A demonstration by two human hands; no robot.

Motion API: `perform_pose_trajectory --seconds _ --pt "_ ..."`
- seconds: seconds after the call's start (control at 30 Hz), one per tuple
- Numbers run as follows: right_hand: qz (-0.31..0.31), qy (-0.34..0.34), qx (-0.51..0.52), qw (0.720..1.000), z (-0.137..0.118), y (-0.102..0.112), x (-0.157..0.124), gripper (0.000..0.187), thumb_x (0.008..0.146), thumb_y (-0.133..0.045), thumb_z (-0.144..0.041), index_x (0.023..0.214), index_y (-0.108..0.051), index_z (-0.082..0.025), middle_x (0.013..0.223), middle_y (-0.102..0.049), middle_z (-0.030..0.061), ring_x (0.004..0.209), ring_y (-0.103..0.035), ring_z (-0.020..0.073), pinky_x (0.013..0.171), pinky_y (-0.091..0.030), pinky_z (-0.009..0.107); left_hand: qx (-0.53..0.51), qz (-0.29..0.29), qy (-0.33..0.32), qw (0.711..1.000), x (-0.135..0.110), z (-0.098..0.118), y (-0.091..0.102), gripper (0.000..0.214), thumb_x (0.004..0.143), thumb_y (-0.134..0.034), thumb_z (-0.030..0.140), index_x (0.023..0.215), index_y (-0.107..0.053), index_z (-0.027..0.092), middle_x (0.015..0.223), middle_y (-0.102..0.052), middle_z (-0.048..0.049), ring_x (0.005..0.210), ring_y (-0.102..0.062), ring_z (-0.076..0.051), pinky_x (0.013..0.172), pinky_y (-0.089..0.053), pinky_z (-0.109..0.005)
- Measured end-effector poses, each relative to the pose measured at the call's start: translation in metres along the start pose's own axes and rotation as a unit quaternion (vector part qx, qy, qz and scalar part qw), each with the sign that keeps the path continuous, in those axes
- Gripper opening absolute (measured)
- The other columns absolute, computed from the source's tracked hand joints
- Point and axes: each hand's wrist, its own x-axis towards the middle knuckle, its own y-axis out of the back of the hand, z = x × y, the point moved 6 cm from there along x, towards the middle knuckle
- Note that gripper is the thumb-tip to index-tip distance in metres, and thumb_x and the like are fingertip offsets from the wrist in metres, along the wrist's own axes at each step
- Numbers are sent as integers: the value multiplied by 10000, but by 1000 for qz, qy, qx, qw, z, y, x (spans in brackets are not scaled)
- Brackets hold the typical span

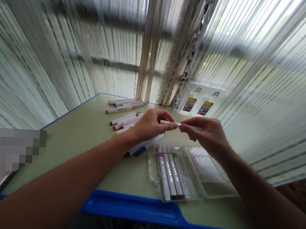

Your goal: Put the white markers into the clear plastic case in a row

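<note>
Both hands meet over the table around a slim white marker (166, 122) that lies roughly level. My left hand (155, 123) pinches its left part between thumb and fingers. On the other end, my right hand (205, 131) has its fingers closed, covering much of that part. Below the hands, an open clear plastic case (198, 185) holds several white markers (171, 173) side by side, with purple and green bands on some. A blue-capped marker (141, 150) lies just left of the case, partly behind my left hand.
Loose markers (124, 119) are scattered at the table's middle and back left. A clear case with labels (190, 104) stands against the curtain (115, 51) at the back. The pale green table (72, 137) has a blue tray edge (132, 207) in front. A blurred-out object lies at left.
</note>
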Motion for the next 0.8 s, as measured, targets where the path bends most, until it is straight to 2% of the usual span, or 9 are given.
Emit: perform_pose_trajectory --seconds 0.33,0.53,0.8 --pt "-3 -2 -23 1000 -4 -2 0 257 643 -890 -409 680 -783 -178 503 -615 2 421 -462 81 389 -327 223 17 -23 -6 1000 0 0 -3 189 794 -755 259 868 -713 90 711 -678 -43 550 -563 -88 504 -431 -204" --pt "-4 -6 -12 1000 -2 -2 0 225 697 -858 -386 702 -785 -174 492 -591 -9 425 -431 72 399 -296 224 6 -26 -6 1000 0 2 -4 131 809 -704 186 884 -733 83 706 -677 -38 550 -565 -86 526 -450 -212" --pt "-17 -35 87 995 10 -1 2 183 775 -808 -348 767 -783 -167 663 -690 30 428 -449 54 392 -302 211 -17 -4 -10 1000 2 4 1 163 827 -669 171 939 -732 69 776 -708 -66 546 -552 -72 533 -464 -214"
